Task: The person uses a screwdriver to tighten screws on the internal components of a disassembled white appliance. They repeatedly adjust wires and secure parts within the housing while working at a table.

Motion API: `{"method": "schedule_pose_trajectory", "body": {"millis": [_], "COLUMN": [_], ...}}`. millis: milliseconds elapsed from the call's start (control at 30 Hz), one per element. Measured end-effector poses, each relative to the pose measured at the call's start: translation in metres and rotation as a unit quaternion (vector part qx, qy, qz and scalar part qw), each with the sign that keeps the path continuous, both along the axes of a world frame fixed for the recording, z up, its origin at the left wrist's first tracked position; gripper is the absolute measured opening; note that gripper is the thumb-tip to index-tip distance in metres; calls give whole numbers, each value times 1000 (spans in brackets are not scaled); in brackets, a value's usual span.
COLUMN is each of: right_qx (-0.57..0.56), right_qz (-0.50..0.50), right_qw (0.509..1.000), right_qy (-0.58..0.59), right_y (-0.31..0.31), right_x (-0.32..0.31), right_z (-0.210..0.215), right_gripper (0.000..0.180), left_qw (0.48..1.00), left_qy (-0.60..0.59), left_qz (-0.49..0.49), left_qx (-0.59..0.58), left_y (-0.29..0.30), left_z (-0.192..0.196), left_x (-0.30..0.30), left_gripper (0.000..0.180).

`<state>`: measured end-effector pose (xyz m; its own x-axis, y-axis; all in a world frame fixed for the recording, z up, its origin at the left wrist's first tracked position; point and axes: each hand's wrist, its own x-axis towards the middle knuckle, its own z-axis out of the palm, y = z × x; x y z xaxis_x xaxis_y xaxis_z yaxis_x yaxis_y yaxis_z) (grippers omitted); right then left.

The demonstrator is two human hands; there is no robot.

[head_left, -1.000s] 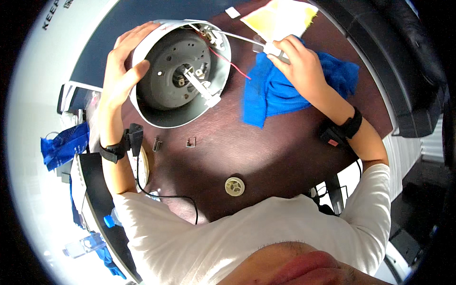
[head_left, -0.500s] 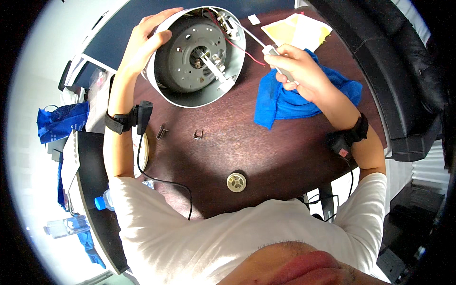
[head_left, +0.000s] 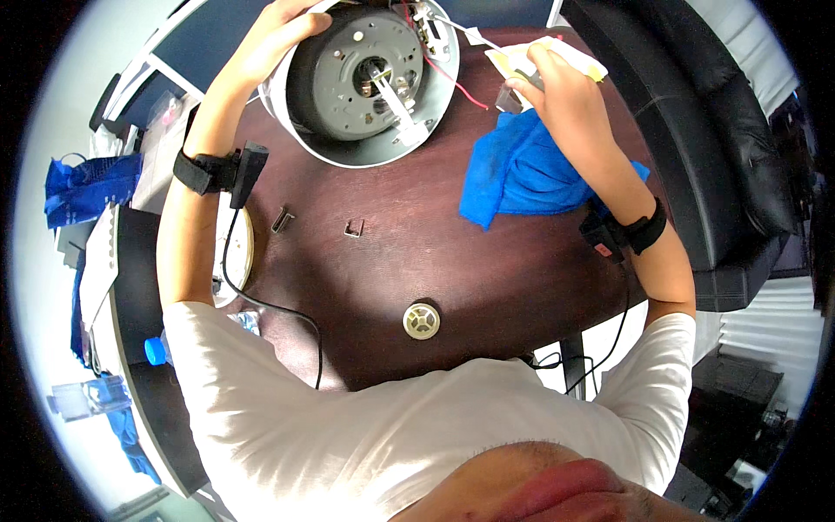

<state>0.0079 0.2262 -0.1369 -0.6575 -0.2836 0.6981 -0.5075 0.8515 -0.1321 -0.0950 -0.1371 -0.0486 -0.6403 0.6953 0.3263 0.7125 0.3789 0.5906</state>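
My left hand [head_left: 277, 36] grips the rim of a round white appliance housing [head_left: 445, 83], which looks like a rice cooker base lying tilted with its open side toward me. Inside it are a grey metal plate [head_left: 352, 113] with holes and a pale bracket [head_left: 393, 109]. A red wire [head_left: 444, 74] hangs out over the rim. My right hand [head_left: 564, 91] is closed round the handle of a screwdriver [head_left: 487, 42]. Its shaft points left to the white fitting [head_left: 431, 33] at the housing's upper right wall; whether the tip touches a screw is too small to tell.
A crumpled blue cloth [head_left: 513, 170] and a yellow-white cloth [head_left: 570, 61] lie at right. Two small metal brackets [head_left: 283, 219] [head_left: 354, 229] and a round cream part [head_left: 422, 321] rest on the brown table [head_left: 391, 278]. Cables trail from both wrist straps. A black sofa [head_left: 704, 130] stands at right.
The housing and both hands sit higher in view. My right hand has turned, and its screwdriver handle has come up over the yellow-white cloth; the shaft still points at the same fitting.
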Motion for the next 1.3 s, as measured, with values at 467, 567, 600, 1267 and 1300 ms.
{"method": "schedule_pose_trajectory", "body": {"millis": [467, 567, 600, 1267, 1300], "right_qx": [-201, -170, -170, 60, 66], "right_qz": [129, 96, 86, -40, -40], "right_qw": [968, 977, 978, 991, 989], "right_qy": [-81, -86, -87, 116, 125], "right_y": [-14, -20, -23, -40, -39], "right_x": [-3, -5, -6, 51, 51], "right_z": [7, 2, 1, 27, 29], "right_gripper": [35, 29, 27, 20, 19], "left_qw": [989, 973, 971, 984, 982], "left_qy": [-2, -77, -75, 29, 10], "left_qz": [54, 151, 179, 112, 133], "left_qx": [-134, -154, -138, -133, -136], "left_y": [19, 41, 49, 9, 12], "left_z": [54, 65, 65, 29, 29], "left_x": [49, 74, 81, 52, 54], "left_gripper": [57, 63, 59, 43, 40]}}
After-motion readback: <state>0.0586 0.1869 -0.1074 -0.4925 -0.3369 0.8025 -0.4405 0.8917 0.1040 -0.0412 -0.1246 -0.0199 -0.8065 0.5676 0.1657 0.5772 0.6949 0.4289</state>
